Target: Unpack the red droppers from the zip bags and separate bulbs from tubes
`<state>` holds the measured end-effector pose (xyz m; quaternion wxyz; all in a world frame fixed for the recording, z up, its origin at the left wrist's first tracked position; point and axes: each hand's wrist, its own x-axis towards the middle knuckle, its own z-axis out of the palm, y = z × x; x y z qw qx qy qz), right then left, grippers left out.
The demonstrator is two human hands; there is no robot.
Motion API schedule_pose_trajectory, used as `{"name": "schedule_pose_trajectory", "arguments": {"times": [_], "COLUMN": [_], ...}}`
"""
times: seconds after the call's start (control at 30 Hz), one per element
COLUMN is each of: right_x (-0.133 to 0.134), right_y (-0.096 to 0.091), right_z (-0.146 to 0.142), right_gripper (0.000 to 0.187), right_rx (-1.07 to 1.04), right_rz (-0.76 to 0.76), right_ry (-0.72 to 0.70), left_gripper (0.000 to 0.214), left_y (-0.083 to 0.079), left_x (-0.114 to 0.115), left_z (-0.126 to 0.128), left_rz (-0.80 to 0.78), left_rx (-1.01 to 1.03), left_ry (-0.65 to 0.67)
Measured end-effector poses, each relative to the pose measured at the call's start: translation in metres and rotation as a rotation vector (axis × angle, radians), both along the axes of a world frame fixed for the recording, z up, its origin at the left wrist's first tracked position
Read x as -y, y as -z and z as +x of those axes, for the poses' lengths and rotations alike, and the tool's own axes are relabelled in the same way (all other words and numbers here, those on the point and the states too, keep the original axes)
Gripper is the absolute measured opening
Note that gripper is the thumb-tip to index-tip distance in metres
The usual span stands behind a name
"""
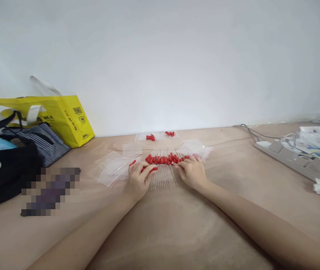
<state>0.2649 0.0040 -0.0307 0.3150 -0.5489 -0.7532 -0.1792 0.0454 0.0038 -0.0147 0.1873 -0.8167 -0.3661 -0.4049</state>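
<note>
A row of clear glass droppers with red rubber bulbs [164, 160] lies on the wooden table in front of me. My left hand [138, 179] rests at the row's left end, fingers curled around one or two droppers with red bulbs showing. At the right end my right hand [191, 171] pinches a dropper near its bulb. Small clear zip bags [111, 167] lie to the left of the row and more [196, 148] to the right. Two filled bags with red bulbs [160, 136] sit farther back near the wall.
A yellow shopping bag [64, 118], a striped bag [40, 144] and a black bag [6, 174] stand at the left. A white power strip [292, 159] with cables and white packets [317, 140] lies at the right. A white wall closes the back.
</note>
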Motion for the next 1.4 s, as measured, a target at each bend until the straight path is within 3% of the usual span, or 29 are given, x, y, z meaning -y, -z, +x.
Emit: {"name": "schedule_pose_trajectory", "arguments": {"times": [0.1, 0.2, 0.4, 0.63, 0.83, 0.97, 1.1, 1.27, 1.4], "right_x": [-0.001, -0.002, -0.005, -0.007, -0.007, -0.008, -0.012, -0.025, -0.034], "right_y": [0.0, 0.002, 0.01, 0.011, 0.012, 0.006, -0.003, -0.012, -0.019], "right_z": [-0.01, -0.017, -0.022, -0.022, -0.023, -0.015, 0.01, 0.035, 0.025], "right_gripper": [0.01, 0.012, 0.013, 0.024, 0.019, 0.014, 0.012, 0.019, 0.027], "right_rx": [-0.005, -0.015, -0.075, -0.126, -0.173, -0.202, -0.154, -0.146, -0.103], "right_rz": [-0.154, -0.255, -0.28, -0.143, -0.099, -0.1, -0.139, -0.263, -0.357], "right_ry": [0.084, 0.109, 0.052, -0.046, -0.152, -0.22, -0.265, -0.132, 0.065], "left_gripper": [0.019, 0.02, 0.015, 0.019, 0.012, 0.01, 0.011, 0.012, 0.01], "left_y": [-0.002, -0.004, -0.008, -0.009, -0.011, -0.01, -0.009, -0.009, -0.005], "left_x": [-0.01, -0.022, -0.032, -0.024, -0.016, -0.014, -0.013, -0.01, -0.01], "left_z": [-0.009, -0.027, -0.053, -0.051, -0.046, -0.045, -0.044, -0.04, -0.033], "left_rz": [-0.069, -0.169, -0.329, -0.396, -0.357, -0.308, -0.289, -0.265, -0.207], "left_rx": [0.102, 0.29, 0.453, 0.294, -0.007, -0.105, -0.123, -0.11, -0.082], "left_ry": [-0.072, -0.18, -0.261, -0.045, 0.058, 0.072, 0.049, 0.008, 0.008]}}
